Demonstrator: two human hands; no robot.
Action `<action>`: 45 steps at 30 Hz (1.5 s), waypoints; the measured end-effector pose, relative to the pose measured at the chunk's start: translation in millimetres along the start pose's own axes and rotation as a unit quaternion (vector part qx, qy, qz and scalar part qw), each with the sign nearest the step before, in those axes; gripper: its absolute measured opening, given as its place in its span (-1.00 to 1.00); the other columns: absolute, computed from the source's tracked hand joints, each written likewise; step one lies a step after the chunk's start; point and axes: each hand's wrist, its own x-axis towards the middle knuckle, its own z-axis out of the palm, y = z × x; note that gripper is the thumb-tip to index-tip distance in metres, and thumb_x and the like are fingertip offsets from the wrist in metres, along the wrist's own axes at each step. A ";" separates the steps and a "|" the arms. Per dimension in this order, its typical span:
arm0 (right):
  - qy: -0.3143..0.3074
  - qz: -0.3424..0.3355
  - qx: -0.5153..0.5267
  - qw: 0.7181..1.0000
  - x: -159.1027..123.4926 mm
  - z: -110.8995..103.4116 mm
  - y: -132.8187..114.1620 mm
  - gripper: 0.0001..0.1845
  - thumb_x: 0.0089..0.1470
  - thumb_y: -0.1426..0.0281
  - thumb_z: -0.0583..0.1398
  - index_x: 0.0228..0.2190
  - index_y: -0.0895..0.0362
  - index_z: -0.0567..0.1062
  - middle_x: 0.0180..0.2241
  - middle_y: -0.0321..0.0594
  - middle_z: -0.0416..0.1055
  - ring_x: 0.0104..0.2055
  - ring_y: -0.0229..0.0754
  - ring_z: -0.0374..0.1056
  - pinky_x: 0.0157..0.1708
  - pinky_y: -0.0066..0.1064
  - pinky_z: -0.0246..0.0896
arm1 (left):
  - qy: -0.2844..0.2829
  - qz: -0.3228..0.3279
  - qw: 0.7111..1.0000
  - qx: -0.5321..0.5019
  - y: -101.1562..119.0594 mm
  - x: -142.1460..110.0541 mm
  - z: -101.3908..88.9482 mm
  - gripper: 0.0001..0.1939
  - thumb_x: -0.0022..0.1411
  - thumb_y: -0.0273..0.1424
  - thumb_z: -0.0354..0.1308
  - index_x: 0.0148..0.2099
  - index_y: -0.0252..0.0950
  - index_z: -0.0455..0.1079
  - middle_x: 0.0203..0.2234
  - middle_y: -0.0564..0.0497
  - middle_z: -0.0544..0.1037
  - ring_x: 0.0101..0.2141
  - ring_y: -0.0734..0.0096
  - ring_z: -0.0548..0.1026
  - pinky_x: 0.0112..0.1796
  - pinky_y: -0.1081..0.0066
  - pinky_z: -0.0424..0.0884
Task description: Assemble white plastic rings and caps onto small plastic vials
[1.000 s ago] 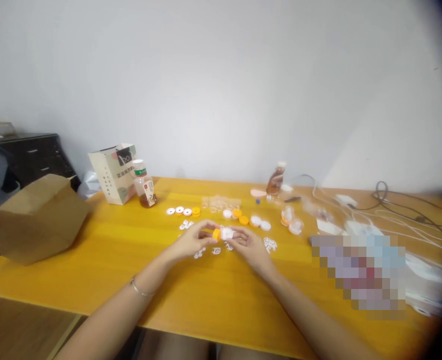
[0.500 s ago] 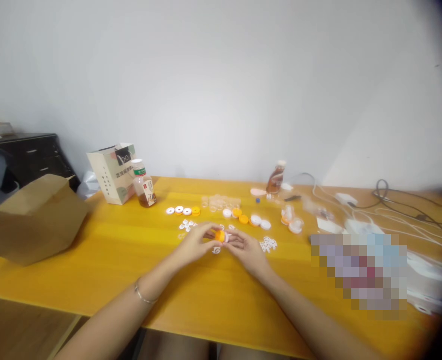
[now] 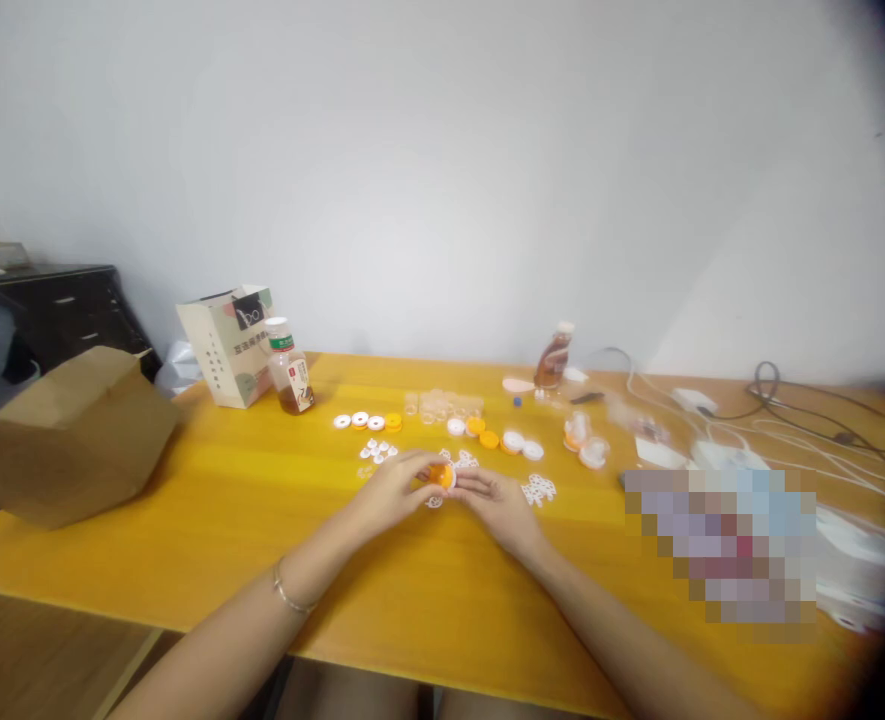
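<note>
Holding the small orange cap (image 3: 440, 474) in a narrow pinch, the left hand (image 3: 397, 487) is curled in close. The right hand (image 3: 493, 502) pinches the white ring (image 3: 453, 479) on the cap's right side. Both parts are over the middle of the counter (image 3: 382, 580). A second ago the white ring stuck out to the side; now it shows as a thin rim tight against the orange, so the two look almost like one piece. It is hard to tell if they are joined.

The cap looks round, smooth and shiny, like plastic. Near the right hand lie flat white pieces (image 3: 539, 488) full of holes. Farther back are round lids (image 3: 488, 440), white and orange, and see-through cups (image 3: 442, 405). The counter looks like smooth yellow-brown wood.
</note>
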 end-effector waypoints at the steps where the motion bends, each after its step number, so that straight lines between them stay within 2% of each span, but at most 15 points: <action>1: 0.002 -0.001 -0.001 1.000 0.1 0.1 0.3 -0.76 -0.29 0.34 0.26 -0.44 0.10 0.50 -0.40 -0.24 0.51 -0.27 -0.11 0.42 -0.13 -0.23 0.24 | 0.000 0.001 1.000 0.007 0.4 -0.1 -0.1 -0.66 0.07 -0.33 0.10 -0.06 -0.24 0.30 -0.26 -0.05 0.44 -0.31 0.43 0.41 -0.20 0.38 0.33; 9: 0.027 -0.001 0.004 1.000 -1.7 2.2 0.1 -0.76 -0.28 0.35 0.26 -0.42 0.10 0.49 -0.40 -0.25 0.51 -0.28 -0.12 0.42 -0.14 -0.24 0.25 | -0.003 0.017 0.999 0.049 2.3 -0.8 -1.7 -0.67 0.10 -0.32 0.07 -0.06 -0.24 0.29 -0.25 -0.04 0.43 -0.28 0.41 0.40 -0.21 0.40 0.32; 15: 0.010 0.004 0.010 1.000 -3.5 2.3 -1.2 -0.63 -0.25 0.38 0.25 -0.27 0.04 0.43 -0.44 -0.30 0.52 -0.31 -0.13 0.43 -0.14 -0.23 0.24 | -0.010 0.019 0.998 0.067 1.9 -1.1 -1.1 -0.67 0.12 -0.30 0.04 -0.05 -0.24 0.29 -0.28 -0.04 0.44 -0.30 0.41 0.40 -0.24 0.42 0.31; 21: 0.007 -0.003 -0.014 1.000 -3.4 1.4 -0.4 -0.70 -0.23 0.40 0.22 -0.32 0.08 0.46 -0.43 -0.28 0.52 -0.29 -0.12 0.43 -0.13 -0.23 0.23 | -0.023 0.016 0.997 0.069 3.7 -1.4 -0.8 -0.68 0.12 -0.30 0.04 -0.06 -0.25 0.29 -0.30 -0.04 0.44 -0.30 0.41 0.41 -0.23 0.42 0.31; 27: -0.012 0.009 -0.063 0.998 -3.3 -1.0 -6.1 -0.67 -0.23 0.44 0.19 -0.30 0.13 0.47 -0.42 -0.25 0.51 -0.29 -0.14 0.42 -0.12 -0.26 0.23 | -0.045 0.047 0.995 0.075 5.9 -2.4 -1.9 -0.72 0.13 -0.41 0.04 -0.06 -0.22 0.29 -0.27 -0.01 0.44 -0.27 0.42 0.39 -0.21 0.42 0.29; 31: -0.003 0.019 -0.076 0.997 -5.2 0.2 -8.1 -0.72 -0.24 0.43 0.19 -0.34 0.12 0.48 -0.45 -0.26 0.51 -0.29 -0.12 0.42 -0.14 -0.26 0.24 | -0.056 0.067 0.993 0.084 3.7 -2.3 -3.1 -0.70 0.12 -0.43 0.05 -0.05 -0.21 0.27 -0.30 0.00 0.43 -0.28 0.43 0.38 -0.22 0.44 0.28; 40: -0.010 0.047 -0.083 0.995 -5.2 -2.0 -9.8 -0.69 -0.26 0.42 0.21 -0.33 0.12 0.47 -0.44 -0.26 0.50 -0.30 -0.11 0.41 -0.15 -0.25 0.22 | -0.072 0.068 0.992 0.083 3.8 -2.3 -5.8 -0.68 0.12 -0.37 0.05 -0.03 -0.18 0.26 -0.27 -0.01 0.42 -0.25 0.40 0.38 -0.23 0.42 0.28; 45: -0.040 0.038 -0.084 0.995 -3.9 -4.4 -9.6 -0.71 -0.24 0.40 0.21 -0.33 0.13 0.44 -0.43 -0.26 0.49 -0.29 -0.14 0.41 -0.15 -0.29 0.21 | -0.074 0.072 0.992 0.076 4.0 -2.3 -6.2 -0.68 0.12 -0.32 0.04 -0.03 -0.19 0.25 -0.25 -0.02 0.41 -0.25 0.41 0.38 -0.23 0.43 0.28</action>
